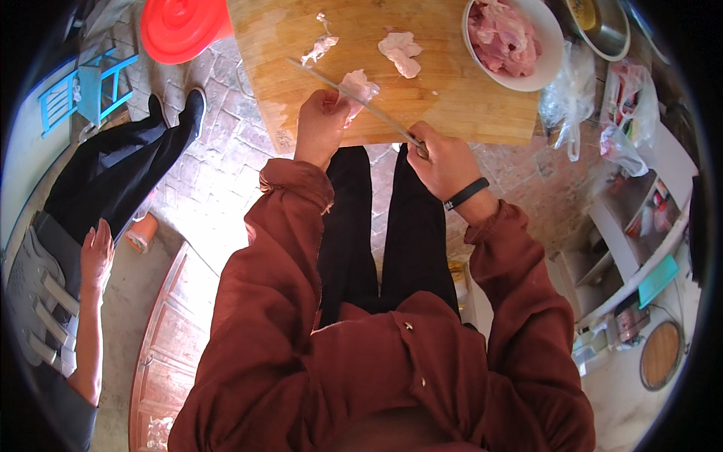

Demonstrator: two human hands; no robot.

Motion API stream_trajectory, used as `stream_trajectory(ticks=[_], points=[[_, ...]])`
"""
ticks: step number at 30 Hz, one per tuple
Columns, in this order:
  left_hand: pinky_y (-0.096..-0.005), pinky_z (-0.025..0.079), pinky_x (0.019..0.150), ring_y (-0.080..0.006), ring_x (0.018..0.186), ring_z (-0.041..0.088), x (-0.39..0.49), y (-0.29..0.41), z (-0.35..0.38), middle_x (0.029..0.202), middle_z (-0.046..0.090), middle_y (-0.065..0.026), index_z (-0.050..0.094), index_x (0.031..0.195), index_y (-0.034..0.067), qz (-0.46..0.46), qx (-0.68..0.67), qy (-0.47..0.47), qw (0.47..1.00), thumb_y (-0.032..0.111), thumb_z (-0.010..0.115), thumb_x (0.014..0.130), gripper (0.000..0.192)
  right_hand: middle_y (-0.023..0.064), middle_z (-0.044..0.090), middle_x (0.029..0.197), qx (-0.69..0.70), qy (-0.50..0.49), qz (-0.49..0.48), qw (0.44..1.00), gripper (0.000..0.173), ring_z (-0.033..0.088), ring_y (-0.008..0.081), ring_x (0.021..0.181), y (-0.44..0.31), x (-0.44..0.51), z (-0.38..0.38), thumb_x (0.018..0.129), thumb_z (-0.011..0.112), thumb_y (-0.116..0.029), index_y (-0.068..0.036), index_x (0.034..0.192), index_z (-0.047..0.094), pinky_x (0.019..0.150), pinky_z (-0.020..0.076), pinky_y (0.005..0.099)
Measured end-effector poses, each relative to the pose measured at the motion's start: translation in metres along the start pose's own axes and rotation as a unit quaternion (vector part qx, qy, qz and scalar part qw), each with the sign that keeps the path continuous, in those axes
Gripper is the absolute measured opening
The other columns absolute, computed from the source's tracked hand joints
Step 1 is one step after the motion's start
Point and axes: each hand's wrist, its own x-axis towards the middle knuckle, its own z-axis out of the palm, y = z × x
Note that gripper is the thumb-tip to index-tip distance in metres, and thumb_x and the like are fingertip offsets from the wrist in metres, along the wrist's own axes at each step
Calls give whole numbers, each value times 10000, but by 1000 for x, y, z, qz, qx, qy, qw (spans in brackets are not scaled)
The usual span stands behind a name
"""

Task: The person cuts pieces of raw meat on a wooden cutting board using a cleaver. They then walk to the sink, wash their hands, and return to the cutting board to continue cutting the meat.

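Note:
My left hand [323,124] pinches a piece of pale raw meat [359,89] near the front edge of a wooden cutting board [469,110]. In my right hand [443,158] is the handle of a knife [390,120]. Its blade, seen nearly edge-on, slants up to the left across the meat, and its tip reaches past my left hand. Whether the edge has entered the meat I cannot tell. Farther back on the board lie a scrap of whitish skin or fat [321,47] and another pale raw piece [401,53].
A white bowl of raw meat [504,39] stands at the board's right. Beyond it are a metal bowl [607,31] and plastic bags [570,96]. A red lidded bucket [183,25] is at the left. Another person [96,254] sits at the far left, legs stretched out.

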Motion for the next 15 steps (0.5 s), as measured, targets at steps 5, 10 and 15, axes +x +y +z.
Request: stream_trajectory(ticks=[5,10,15], points=[[-249,433,606,-109,672,548,-3,-2,6,751,618,-47,601,887,-38,67,-14,6,998,105,639,805,169,185,611,697,-43,-56,2,998,173,596,393,663,7,6,0,810,575,-169,-58,919,500,587,461,486],[-347,475,675,-267,753,630,1,-17,8,822,666,-132,616,941,-29,122,136,75,980,116,609,803,200,187,618,712,-82,-83,-1,993,178,601,392,678,-1,8,-6,816,568,-171,-63,931,486,596,462,495],[-490,475,695,-442,808,592,-4,-9,13,866,633,-238,621,956,11,140,267,78,950,153,563,827,200,182,624,721,-114,-86,15,990,199,603,394,680,-17,27,6,821,569,-187,-68,954,481,604,463,501]])
